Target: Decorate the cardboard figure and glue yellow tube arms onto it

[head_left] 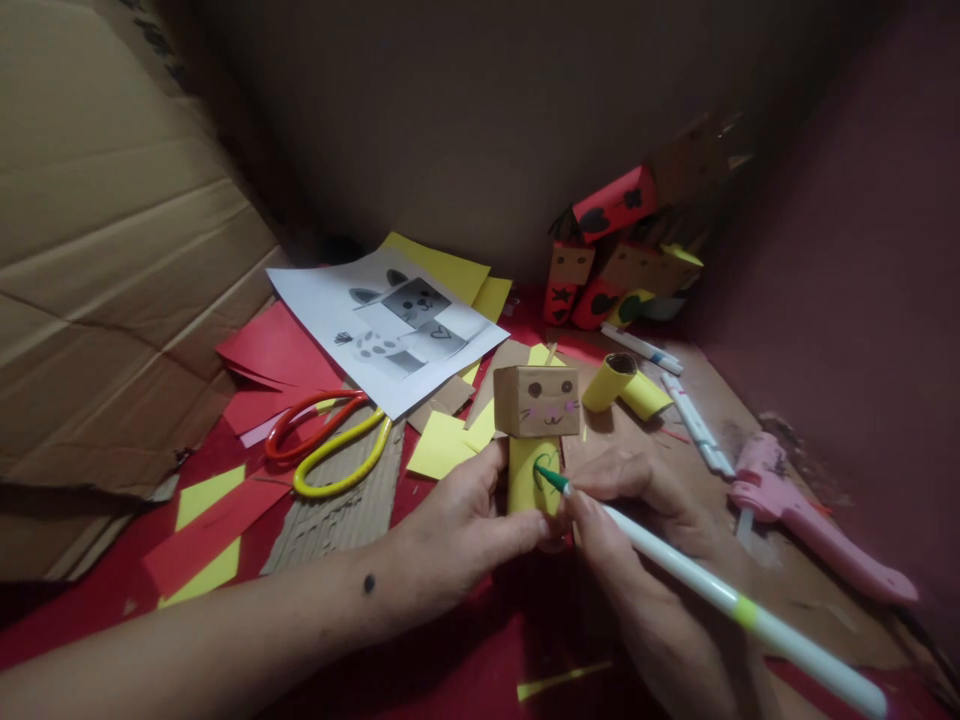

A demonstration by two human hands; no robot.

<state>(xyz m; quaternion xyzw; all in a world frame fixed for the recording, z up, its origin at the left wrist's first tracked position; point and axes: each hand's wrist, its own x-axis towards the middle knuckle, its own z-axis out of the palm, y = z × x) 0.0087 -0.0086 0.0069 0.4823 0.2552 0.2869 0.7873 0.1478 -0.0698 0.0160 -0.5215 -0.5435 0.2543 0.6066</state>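
My left hand [472, 525] is closed around the yellow paper tube body of a small cardboard cat figure [534, 470]. The figure stands upright, its box head [551, 400] drawn with eyes, whiskers, pinkish cheeks and a mouth. In my right hand [652, 540] is a white felt-tip pen [675, 560] with a green tip. That tip touches the front of the yellow tube, where a green heart-like outline shows. Behind the figure lie two more yellow tubes [611, 380]. A printed sheet [397, 330] with a cat figure picture lies farther back.
Scissors [330, 440] with red and yellow handles lie left among red paper [277, 350] and yellow paper [439, 447]. Several capped pens [694, 425] and a pink glue gun [817, 530] are at right. Red-bodied figures [615, 205] are piled at the back. A cardboard panel [112, 280] stands left.
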